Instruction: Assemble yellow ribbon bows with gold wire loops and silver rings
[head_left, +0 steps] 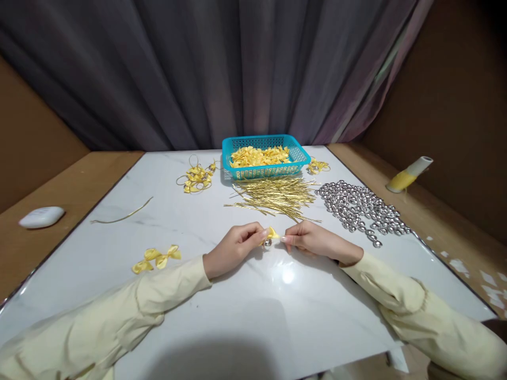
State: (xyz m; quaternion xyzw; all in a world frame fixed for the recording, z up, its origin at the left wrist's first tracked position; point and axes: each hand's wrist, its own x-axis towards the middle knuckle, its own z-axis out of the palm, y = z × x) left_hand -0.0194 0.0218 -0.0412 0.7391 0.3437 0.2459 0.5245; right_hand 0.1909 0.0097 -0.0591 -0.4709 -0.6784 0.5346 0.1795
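Note:
My left hand (234, 247) and my right hand (312, 240) meet over the middle of the white table (253, 316), fingers pinched together. Between the fingertips sits a small yellow ribbon bow (272, 233) with a silver bell (268, 243) hanging just under it. The left hand pinches the bow. The right hand's fingertips press in from the right; what they grip is too small to make out. Just behind the hands lies a pile of gold wire ties (277, 194).
A blue basket (263, 142) of yellow bows stands at the back. Silver bells (358, 208) spread at the right. Finished bows (197, 178) lie back left, two loose bows (156, 258) and one gold tie (122, 215) at left. A ribbon spool (407, 175) and white case (40, 217) sit off-table.

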